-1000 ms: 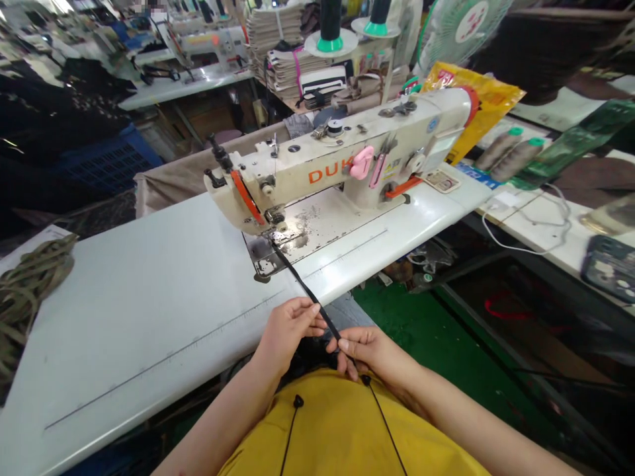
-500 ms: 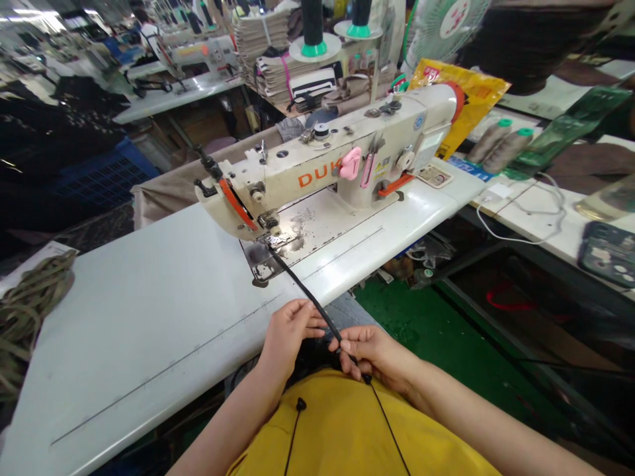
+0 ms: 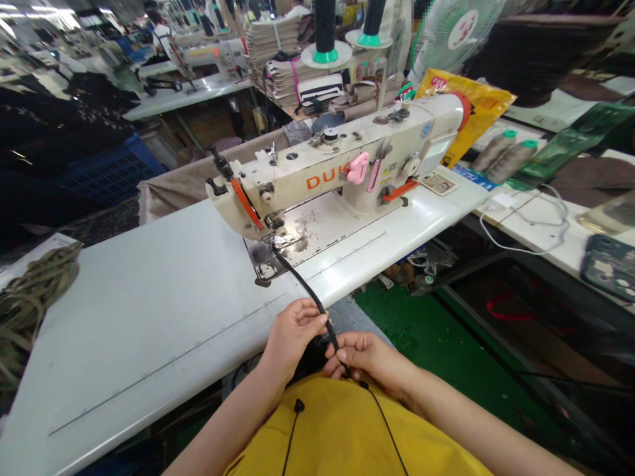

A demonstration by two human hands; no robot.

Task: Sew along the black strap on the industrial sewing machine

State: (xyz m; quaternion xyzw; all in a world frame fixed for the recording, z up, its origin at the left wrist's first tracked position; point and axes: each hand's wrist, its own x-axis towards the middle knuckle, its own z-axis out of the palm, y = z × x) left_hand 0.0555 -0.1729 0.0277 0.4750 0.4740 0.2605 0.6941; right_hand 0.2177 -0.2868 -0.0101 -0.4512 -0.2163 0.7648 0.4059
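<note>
A narrow black strip (image 3: 303,280) runs from under the presser foot of the sewing machine (image 3: 322,173) over the table's front edge to my hands. My left hand (image 3: 300,330) pinches it between thumb and fingers just off the edge. Lower down and to the right, my right hand (image 3: 362,357) is closed on the same strip, close to my yellow garment (image 3: 347,430). Between the machine and my left hand the strip bows slightly. Its lower end is hidden by my right hand.
The white sewing table (image 3: 163,297) spreads to the left, with a heap of olive straps (image 3: 34,304) at its far left. On the right side table are thread cones (image 3: 513,158), a white cable (image 3: 516,248) and a dark phone (image 3: 610,264). A fan (image 3: 459,30) stands behind.
My left thumb has come down onto the strip, which now bends where it ran straight before. My right hand has shifted slightly left. The whole view has moved a little.
</note>
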